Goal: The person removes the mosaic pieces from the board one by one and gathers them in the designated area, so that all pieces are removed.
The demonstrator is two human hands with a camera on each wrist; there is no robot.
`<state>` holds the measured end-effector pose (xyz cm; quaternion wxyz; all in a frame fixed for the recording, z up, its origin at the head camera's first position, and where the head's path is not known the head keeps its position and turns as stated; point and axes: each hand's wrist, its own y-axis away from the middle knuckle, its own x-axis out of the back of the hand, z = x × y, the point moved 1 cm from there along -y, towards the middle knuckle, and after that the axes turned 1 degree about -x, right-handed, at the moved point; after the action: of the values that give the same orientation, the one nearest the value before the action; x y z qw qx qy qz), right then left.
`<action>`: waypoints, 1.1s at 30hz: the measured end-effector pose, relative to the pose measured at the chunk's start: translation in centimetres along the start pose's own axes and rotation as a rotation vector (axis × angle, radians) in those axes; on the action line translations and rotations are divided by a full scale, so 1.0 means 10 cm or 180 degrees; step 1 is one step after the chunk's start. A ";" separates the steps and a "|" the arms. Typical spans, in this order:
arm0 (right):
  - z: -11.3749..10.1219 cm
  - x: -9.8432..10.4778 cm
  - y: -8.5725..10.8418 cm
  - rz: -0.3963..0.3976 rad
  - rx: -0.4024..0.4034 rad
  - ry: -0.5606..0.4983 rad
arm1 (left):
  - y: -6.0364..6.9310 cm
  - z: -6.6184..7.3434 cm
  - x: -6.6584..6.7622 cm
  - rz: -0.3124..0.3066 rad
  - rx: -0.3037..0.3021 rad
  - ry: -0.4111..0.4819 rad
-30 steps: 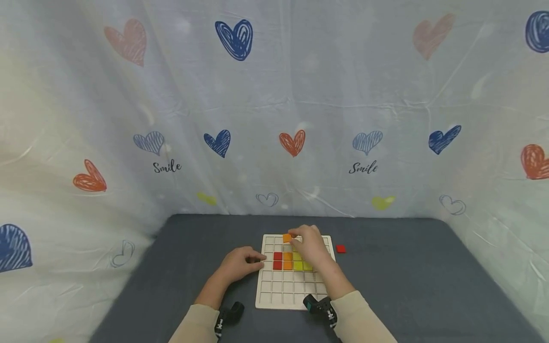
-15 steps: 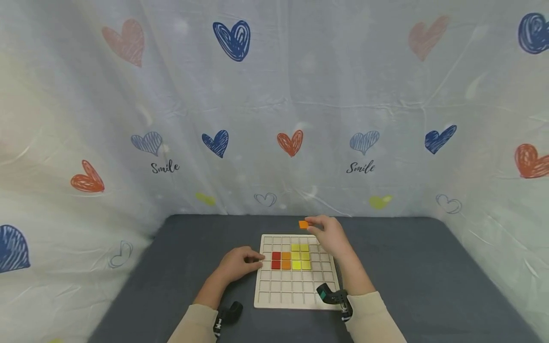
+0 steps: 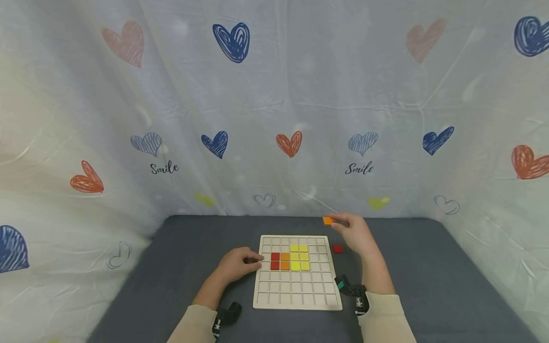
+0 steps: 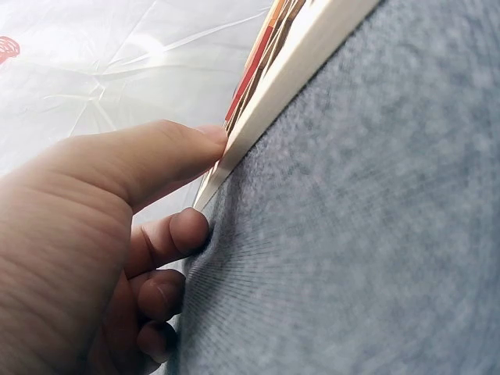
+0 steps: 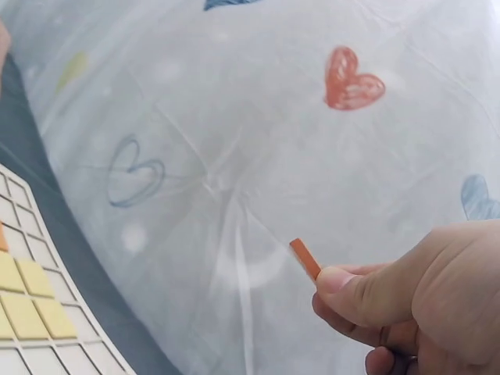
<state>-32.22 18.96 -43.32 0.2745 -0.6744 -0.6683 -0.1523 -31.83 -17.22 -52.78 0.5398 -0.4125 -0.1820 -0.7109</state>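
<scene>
A pale board [image 3: 298, 300] with a grid of square cells lies on the dark table, holding red tiles [image 3: 275, 261], orange tiles [image 3: 285, 261] and yellow tiles [image 3: 299, 257]. My left hand [image 3: 238, 263] rests at the board's left edge. In the left wrist view one digit touches the board's side and several other fingers [image 4: 190, 230] lie bent low beside it. Beyond the board's far right corner, my right hand [image 3: 356, 234] pinches an orange square tile [image 3: 328, 220] between thumb and fingers. The right wrist view shows that tile [image 5: 305, 258] edge-on, raised off the board.
A loose red tile [image 3: 338, 249] lies on the dark table [image 3: 193, 238], just right of the board and near the right forearm. A pale curtain [image 3: 257, 95] printed with hearts hangs behind the table and at both sides.
My right hand has carried the orange tile from above the board's far rows out to the right, past the far right corner. The left hand has stayed at the board's edge.
</scene>
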 end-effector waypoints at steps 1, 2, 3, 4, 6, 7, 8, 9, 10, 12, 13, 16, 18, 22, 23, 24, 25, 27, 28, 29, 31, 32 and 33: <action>0.03 0.03 0.00 0.0013 -0.0024 0.0029 | 0.00 0.00 0.00 0.0006 -0.0017 0.0001; 0.06 0.05 0.00 0.0032 -0.0051 0.0055 | 0.00 -0.01 0.00 0.0006 -0.0007 0.0002; 0.09 0.08 0.00 0.0046 -0.0084 0.0093 | 0.00 -0.01 -0.01 0.0006 -0.0007 -0.0005; 0.12 0.11 0.00 0.0059 -0.0120 0.0125 | 0.00 -0.01 -0.01 0.0008 -0.0002 -0.0006; 0.19 0.15 0.00 0.0086 -0.0174 0.0208 | 0.00 -0.02 -0.02 0.0012 0.0011 -0.0003; 0.23 0.17 0.01 0.0098 -0.0200 0.0244 | 0.00 -0.02 -0.02 0.0014 0.0015 -0.0005; 0.27 0.19 0.00 0.0105 -0.0216 0.0283 | 0.00 -0.02 -0.02 0.0009 0.0028 -0.0006; 0.30 0.20 0.01 0.0105 -0.0230 0.0328 | 0.00 -0.02 -0.03 0.0011 0.0024 -0.0012; 0.34 0.21 0.00 0.0102 -0.0252 0.0361 | -0.01 -0.02 -0.03 0.0012 0.0024 -0.0009; 0.42 0.23 0.00 0.0073 -0.0312 0.0431 | -0.01 -0.03 -0.03 0.0013 0.0032 -0.0020; 0.46 0.23 0.00 0.0045 -0.0342 0.0468 | -0.01 -0.03 -0.04 0.0013 0.0037 -0.0023; 0.58 0.23 0.00 -0.0034 -0.0482 0.0535 | -0.01 -0.04 -0.04 0.0014 0.0039 -0.0023; 0.65 0.22 0.00 -0.0081 -0.0560 0.0554 | -0.01 -0.04 -0.04 0.0015 0.0040 -0.0020; 0.78 0.20 0.01 -0.0179 -0.0687 0.0564 | 0.00 -0.03 -0.03 0.0003 0.0035 -0.0010; 0.81 0.19 0.01 -0.0203 -0.0702 0.0578 | 0.00 -0.03 -0.03 -0.0002 0.0051 -0.0012; 0.85 0.18 0.01 -0.0227 -0.0724 0.0578 | 0.00 -0.02 -0.03 -0.0002 0.0042 -0.0009; 0.87 0.17 0.01 -0.0249 -0.0736 0.0587 | 0.00 -0.02 -0.03 -0.0002 0.0038 -0.0004; 0.93 0.14 0.01 -0.0279 -0.0747 0.0608 | 0.01 -0.02 -0.02 0.0008 0.0016 0.0008; 0.95 0.13 0.01 -0.0284 -0.0749 0.0618 | 0.01 -0.02 -0.02 0.0011 0.0008 0.0011; 0.98 0.12 0.00 -0.0281 -0.0756 0.0623 | 0.01 -0.02 -0.02 0.0012 0.0007 0.0016; 1.01 0.09 -0.01 -0.0264 -0.0768 0.0628 | 0.01 -0.01 -0.01 0.0015 0.0007 0.0028; 1.02 0.09 -0.01 -0.0260 -0.0769 0.0634 | 0.01 -0.01 -0.01 0.0013 0.0014 0.0031; 1.03 0.08 -0.01 -0.0253 -0.0774 0.0631 | 0.00 -0.02 -0.01 0.0012 0.0022 0.0027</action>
<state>-33.95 25.51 -51.11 0.2491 -0.6574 -0.6407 -0.3086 -31.85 -17.27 -52.97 0.5432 -0.4080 -0.1814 -0.7110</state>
